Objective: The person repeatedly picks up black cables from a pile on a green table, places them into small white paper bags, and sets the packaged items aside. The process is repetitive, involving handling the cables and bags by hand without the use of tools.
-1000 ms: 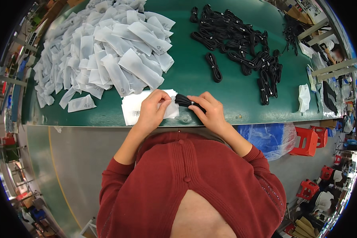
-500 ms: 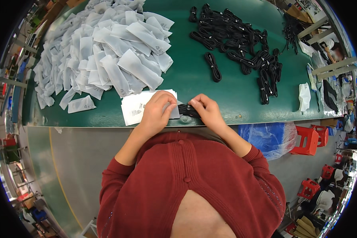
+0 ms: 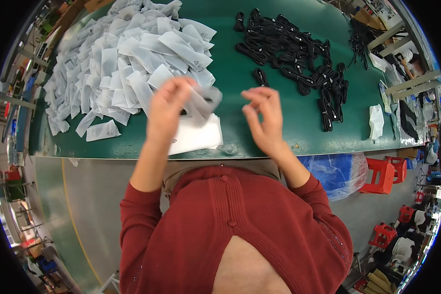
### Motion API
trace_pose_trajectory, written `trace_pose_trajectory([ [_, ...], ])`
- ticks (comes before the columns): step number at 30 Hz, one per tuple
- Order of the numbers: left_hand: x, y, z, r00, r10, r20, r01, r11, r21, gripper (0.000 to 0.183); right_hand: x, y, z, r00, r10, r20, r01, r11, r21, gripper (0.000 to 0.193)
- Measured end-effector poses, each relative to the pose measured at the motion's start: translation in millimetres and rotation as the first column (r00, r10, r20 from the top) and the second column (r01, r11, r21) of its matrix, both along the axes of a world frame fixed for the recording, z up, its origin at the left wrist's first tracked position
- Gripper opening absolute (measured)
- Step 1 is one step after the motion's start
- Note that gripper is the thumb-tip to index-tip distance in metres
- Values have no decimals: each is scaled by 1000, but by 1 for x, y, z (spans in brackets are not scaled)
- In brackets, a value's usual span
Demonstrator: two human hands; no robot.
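Note:
My left hand (image 3: 167,105) is raised over the table edge, its fingers closed on a translucent white bag (image 3: 204,102) blurred by motion. A dark shape shows through the bag. Under it lies a stack of flat white bags (image 3: 196,136), partly covered by my left arm. My right hand (image 3: 265,120) is open and holds nothing, thumb and fingers apart. Just beyond its fingertips is a single black coiled cable (image 3: 260,76), partly hidden by them. Farther off spreads a heap of black coiled cables (image 3: 291,46).
A large pile of filled white bags (image 3: 117,63) covers the left of the green table (image 3: 225,54); one bag (image 3: 103,131) lies apart near the front. A crumpled white piece (image 3: 376,121) is at the right. Red stools (image 3: 379,174) and blue plastic wrapping (image 3: 328,171) stand below the edge.
My left hand has lifted the bag off the stack and moved it up and left. The right hand has let go of the black cable's end and moved forward, opening.

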State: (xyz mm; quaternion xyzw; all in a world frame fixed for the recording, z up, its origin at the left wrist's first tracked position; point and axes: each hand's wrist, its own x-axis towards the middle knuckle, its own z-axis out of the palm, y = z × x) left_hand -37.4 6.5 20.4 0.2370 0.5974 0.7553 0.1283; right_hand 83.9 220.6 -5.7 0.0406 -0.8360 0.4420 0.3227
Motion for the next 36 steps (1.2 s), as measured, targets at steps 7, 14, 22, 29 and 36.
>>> trace_pose_trajectory([
  [7,-27,-12,41,623,399,-673,-610,786,-99,17,-21,59,-43,879,-465,105,317,735,600,43],
  [14,55,6,-52,753,-180,-633,-246,815,-525,18,2,43,-40,905,-175,388,163,985,66,22],
  [22,62,5,-71,871,-75,-485,-219,825,-521,11,40,8,-24,970,46,238,-84,984,155,30],
  [29,60,0,-69,965,17,-260,-144,866,-479,6,47,11,-20,978,124,165,-176,919,352,39],
  [36,65,4,-53,855,-148,-496,-83,906,-414,8,43,10,-26,796,368,480,-209,912,-353,24],
])
